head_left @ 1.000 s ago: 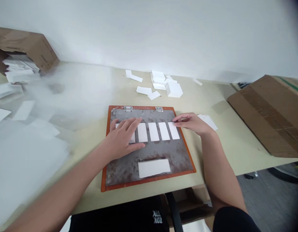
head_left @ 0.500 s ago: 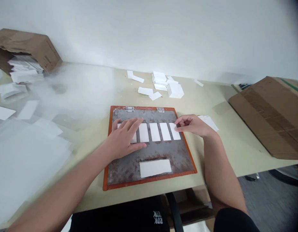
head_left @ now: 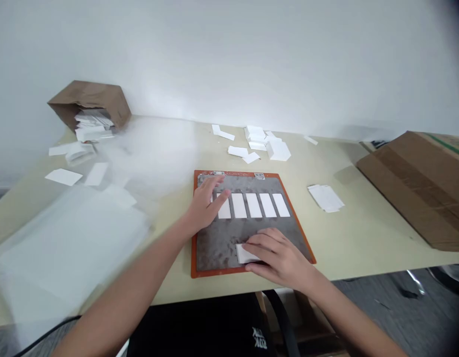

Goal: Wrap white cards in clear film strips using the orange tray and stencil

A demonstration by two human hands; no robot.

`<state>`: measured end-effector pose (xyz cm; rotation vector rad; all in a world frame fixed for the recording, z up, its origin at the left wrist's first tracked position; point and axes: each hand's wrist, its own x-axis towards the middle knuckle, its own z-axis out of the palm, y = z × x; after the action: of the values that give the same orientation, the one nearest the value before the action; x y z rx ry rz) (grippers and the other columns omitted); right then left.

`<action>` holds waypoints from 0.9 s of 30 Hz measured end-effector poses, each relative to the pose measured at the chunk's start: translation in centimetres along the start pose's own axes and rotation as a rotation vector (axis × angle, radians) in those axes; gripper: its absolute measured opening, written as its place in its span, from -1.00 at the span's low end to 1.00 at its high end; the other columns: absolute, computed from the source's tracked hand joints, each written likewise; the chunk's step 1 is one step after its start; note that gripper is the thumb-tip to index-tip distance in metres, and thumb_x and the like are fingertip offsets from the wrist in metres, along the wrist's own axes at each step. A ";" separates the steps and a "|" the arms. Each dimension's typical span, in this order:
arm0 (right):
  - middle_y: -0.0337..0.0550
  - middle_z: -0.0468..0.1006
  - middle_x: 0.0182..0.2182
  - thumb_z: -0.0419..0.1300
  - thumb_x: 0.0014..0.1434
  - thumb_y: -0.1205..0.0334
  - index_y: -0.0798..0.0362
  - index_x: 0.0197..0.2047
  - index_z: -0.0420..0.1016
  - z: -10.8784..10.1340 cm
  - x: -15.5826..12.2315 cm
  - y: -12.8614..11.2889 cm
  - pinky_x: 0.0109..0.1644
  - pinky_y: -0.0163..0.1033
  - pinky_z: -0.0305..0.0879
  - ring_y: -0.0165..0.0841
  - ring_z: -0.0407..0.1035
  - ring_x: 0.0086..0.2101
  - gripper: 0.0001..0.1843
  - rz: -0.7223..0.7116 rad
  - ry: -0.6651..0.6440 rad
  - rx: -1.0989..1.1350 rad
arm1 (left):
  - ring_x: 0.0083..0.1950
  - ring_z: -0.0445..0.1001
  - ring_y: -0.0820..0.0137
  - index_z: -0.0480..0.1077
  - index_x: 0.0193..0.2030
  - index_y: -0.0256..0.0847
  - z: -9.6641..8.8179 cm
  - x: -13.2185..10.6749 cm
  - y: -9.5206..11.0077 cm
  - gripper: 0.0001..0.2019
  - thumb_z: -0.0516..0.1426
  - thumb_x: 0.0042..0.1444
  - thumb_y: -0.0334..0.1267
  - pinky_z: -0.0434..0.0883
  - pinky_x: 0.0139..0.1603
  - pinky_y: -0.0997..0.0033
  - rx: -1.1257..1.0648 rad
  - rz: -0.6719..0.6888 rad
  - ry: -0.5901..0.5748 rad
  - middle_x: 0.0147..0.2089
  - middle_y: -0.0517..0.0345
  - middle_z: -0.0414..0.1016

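A grey metal plate (head_left: 222,238) with an orange-red rim and two small hinges lies on the table before me. Several white rectangular cards (head_left: 254,205) sit in a row of slots across it. My left hand (head_left: 207,206) rests over the left end of this row, fingers stretched and thumb apart, covering part of the leftmost cards. On the near part of the plate lies a small white stack of cards (head_left: 243,254). My right hand (head_left: 279,258) grips it, fingers over the top and thumb at the near edge, hiding its right portion.
Behind the plate are white card stacks (head_left: 277,149) and loose pieces. A fanned card pile (head_left: 326,198) lies to the right, near a large cardboard box (head_left: 419,188). At the far left, an open brown box (head_left: 99,96) holds white cards. Translucent sheeting (head_left: 73,248) covers the left table.
My right hand has left the rightmost card in the row and come down to the white stack near the front. My left hand stays over the row's left end. The view has shifted.
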<state>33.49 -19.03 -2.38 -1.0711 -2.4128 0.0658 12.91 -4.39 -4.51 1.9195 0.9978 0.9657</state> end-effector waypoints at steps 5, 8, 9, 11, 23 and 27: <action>0.03 0.60 -0.23 0.20 0.28 0.03 0.17 0.02 0.49 1.1 -0.8 0.3 -0.17 -0.10 0.44 -0.23 0.46 -0.23 -0.61 -0.042 -0.001 -0.202 | -0.01 0.48 0.25 0.43 -0.04 -0.17 -0.6 0.6 -1.0 -0.72 0.06 0.25 -0.07 0.39 -0.05 0.29 -0.190 -0.044 0.239 0.01 0.00 0.53; 0.01 0.61 -0.27 0.20 0.28 0.01 0.18 0.00 0.51 1.1 -0.7 0.7 -0.22 -0.10 0.44 -0.25 0.45 -0.30 -0.59 -0.144 -0.003 -0.318 | -0.06 0.48 0.29 0.45 -0.10 -0.16 -1.0 1.0 -2.0 -0.74 0.10 0.22 -0.05 0.38 -0.03 0.32 -0.323 -0.089 0.352 -0.08 0.05 0.55; 0.01 0.61 -0.28 0.20 0.28 0.02 0.19 -0.01 0.51 1.2 -0.7 0.8 -0.22 -0.10 0.44 -0.25 0.44 -0.30 -0.60 -0.176 0.001 -0.344 | -0.08 0.48 0.30 0.44 -0.11 -0.17 -1.1 1.1 -2.3 -0.72 0.08 0.23 -0.03 0.38 -0.04 0.33 -0.351 -0.100 0.380 -0.11 0.05 0.54; 0.02 0.61 -0.27 0.20 0.28 0.04 0.20 0.01 0.51 1.3 -0.8 0.8 -0.19 -0.10 0.46 -0.24 0.45 -0.28 -0.60 -0.210 -0.002 -0.371 | -0.12 0.47 0.32 0.43 -0.14 -0.16 -1.3 1.3 -2.9 -0.69 0.04 0.24 0.01 0.39 -0.09 0.36 -0.385 -0.118 0.431 -0.17 0.07 0.53; 0.07 0.59 -0.28 0.09 0.35 0.05 0.26 -0.10 0.50 1.5 -0.3 1.0 -0.21 -0.07 0.46 -0.23 0.45 -0.32 -0.61 -0.257 -0.102 -0.457 | -0.20 0.46 0.33 0.43 -0.30 -0.16 -1.7 1.1 -2.8 -0.71 0.06 0.22 0.01 0.37 -0.18 0.39 -0.427 -0.153 0.438 -0.32 0.13 0.49; 0.09 0.59 -0.28 0.07 0.36 0.07 0.26 -0.11 0.50 -0.2 0.5 0.8 -0.22 -0.07 0.47 -0.22 0.46 -0.31 -0.62 -0.256 -0.091 -0.447 | -0.14 0.47 0.32 0.44 -0.28 -0.17 -1.7 1.2 -3.0 -0.70 0.06 0.23 0.01 0.38 -0.12 0.38 -0.429 -0.151 0.438 -0.25 0.11 0.53</action>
<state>33.85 -18.15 -2.24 -0.9413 -2.6983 -0.5453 11.05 -1.63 -5.99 1.2882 1.0533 1.4154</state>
